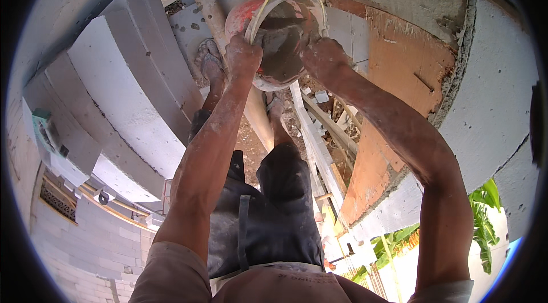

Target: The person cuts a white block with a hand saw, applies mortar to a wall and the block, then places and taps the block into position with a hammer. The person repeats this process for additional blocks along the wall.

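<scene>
A red and whitish bucket (236,17) stands out in front of me, with grey wet mortar (279,46) inside. Its thin, partly yellow handle rises over the far side of the opening. My left hand (244,55) is closed on the left of the rim, and my right hand (324,59) grips the rim on the right. Both arms reach forward, and the fingertips are partly hidden by the rim and the hands themselves. Whether the bucket rests on something or hangs in my hands, I cannot tell.
Stacked light grey blocks (123,83) rise on the left. On the right stands an orange-brown board (399,75) beside a grey block wall (485,114). A round pole (205,3) runs past the bucket. Loose wood strips (334,126) and rubble lie near my sandalled feet.
</scene>
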